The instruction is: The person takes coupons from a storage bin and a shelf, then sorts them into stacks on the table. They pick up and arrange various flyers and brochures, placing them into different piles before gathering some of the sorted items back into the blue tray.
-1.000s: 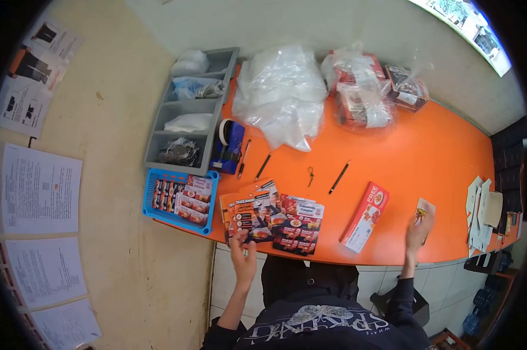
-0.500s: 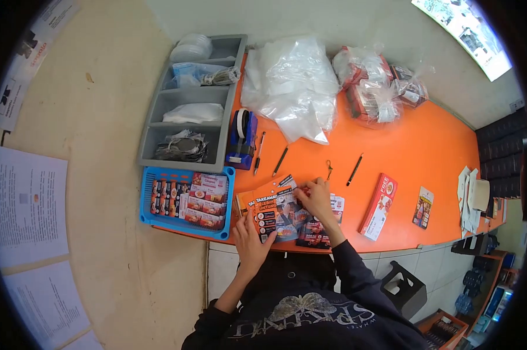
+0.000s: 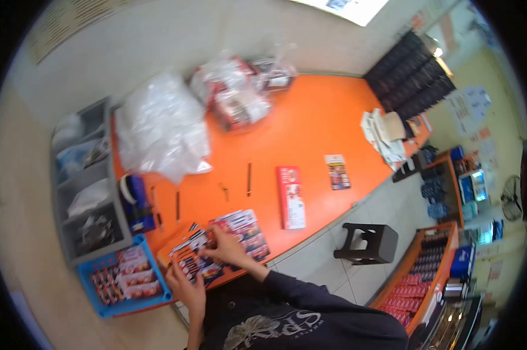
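Observation:
Printed flyers [image 3: 187, 256] with orange and dark parts lie fanned near the table's front edge. My left hand [image 3: 186, 287] rests at their lower left edge, fingers apart. My right hand [image 3: 223, 248] is on the flyers' right side, its fingers bent together at a flyer's edge; what they grip is too small to make out. Just right of it lie red and white printed cards [image 3: 249, 233], partly behind that hand. A blue basket [image 3: 91, 305] with packets and coupon cards stands to the left of my left hand.
A grey divided tray [image 3: 67, 230] and a blue tape dispenser [image 3: 137, 204] stand at the left. Clear plastic bags [image 3: 161, 125] and wrapped red packs [image 3: 234, 96] lie behind. Pens, a red box [image 3: 291, 198] and a card [image 3: 337, 172] are on the orange table. A dark stool [image 3: 368, 244] stands beyond its edge.
The head view has swung to the right and tilted, showing more of the room. My right hand has moved in closer to my left hand, and more of the red and white cards shows.

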A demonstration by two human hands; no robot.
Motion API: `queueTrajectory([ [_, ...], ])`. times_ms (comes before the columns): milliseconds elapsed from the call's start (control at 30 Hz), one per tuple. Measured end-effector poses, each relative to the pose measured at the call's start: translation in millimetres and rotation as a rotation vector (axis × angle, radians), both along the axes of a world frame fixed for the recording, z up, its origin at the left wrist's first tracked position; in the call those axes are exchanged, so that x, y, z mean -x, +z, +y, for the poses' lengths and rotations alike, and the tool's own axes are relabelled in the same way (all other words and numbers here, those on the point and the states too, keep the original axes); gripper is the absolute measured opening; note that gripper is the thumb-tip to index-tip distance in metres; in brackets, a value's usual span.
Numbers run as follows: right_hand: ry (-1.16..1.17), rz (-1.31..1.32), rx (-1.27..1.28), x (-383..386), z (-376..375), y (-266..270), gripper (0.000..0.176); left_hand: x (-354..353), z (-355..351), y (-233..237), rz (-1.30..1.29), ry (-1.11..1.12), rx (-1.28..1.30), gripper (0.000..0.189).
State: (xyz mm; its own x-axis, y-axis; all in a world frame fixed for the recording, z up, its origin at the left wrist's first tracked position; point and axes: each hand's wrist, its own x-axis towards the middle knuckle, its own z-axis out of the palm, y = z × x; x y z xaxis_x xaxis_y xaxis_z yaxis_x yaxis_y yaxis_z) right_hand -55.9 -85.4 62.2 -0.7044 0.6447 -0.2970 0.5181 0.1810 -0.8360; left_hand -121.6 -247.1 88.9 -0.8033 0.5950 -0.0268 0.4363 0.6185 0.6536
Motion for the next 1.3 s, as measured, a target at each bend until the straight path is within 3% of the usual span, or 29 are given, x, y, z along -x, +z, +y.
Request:
queueTrajectory([
  [100,-0.055,0.098,-0.102,0,-7,-12,0.042,-1,2,9,-0.031,-0.026,0.025,0.076],
  [200,-0.011,0.131,0.008,-3,-6,-11,0.032,3,8,22,0.060,-0.133,0.065,0.076],
  [367,0.036,0.208,0.200,-12,0,-12,0.033,4,3,-4,0.016,-0.087,-0.091,0.068],
  [433,0.004,0.234,-0.295,-22,0,-39,0.034,5,7,4,-0.038,-0.056,-0.115,0.063],
  [567,-0.187,0.133,0.016,-58,28,-18,0.030,8,-1,-8,0.129,-0.134,0.025,0.059],
  [600,-0.320,0.121,0.354,-59,36,29,0.025,8,-3,-13,0.148,-0.134,0.002,0.058],
  [800,-0.537,0.398,0.559,-85,59,12,0.031,1,-11,-5,0.096,-0.005,-0.128,0.049],
  [900,-0.483,0.381,0.625,-80,52,15,0.027,4,-24,-4,-0.184,0.038,-0.354,0.041],
  [933,-0.489,0.381,0.656,-74,45,18,0.032,8,-28,-5,-0.452,0.060,-0.478,0.042],
  [1033,-0.308,0.213,0.731,-59,21,38,0.039,19,-29,19,-0.939,0.070,-0.623,0.053],
  [1100,-0.179,0.070,0.643,-40,-10,48,0.045,14,-25,35,-0.965,0.032,-0.685,0.065],
  [1167,0.005,0.239,0.525,-28,-47,46,0.049,3,-21,48,-0.918,-0.007,-0.742,0.067],
  [1200,0.113,0.349,0.419,-21,-58,48,0.051,-5,-30,37,-0.812,0.122,-0.609,0.067],
  [1267,0.316,0.142,0.548,-15,-50,68,0.057,0,-55,36,-0.889,0.215,-0.637,0.066],
  [1300,0.257,0.050,0.454,-8,-38,66,0.064,4,-67,36,-0.928,0.264,-0.649,0.065],
])
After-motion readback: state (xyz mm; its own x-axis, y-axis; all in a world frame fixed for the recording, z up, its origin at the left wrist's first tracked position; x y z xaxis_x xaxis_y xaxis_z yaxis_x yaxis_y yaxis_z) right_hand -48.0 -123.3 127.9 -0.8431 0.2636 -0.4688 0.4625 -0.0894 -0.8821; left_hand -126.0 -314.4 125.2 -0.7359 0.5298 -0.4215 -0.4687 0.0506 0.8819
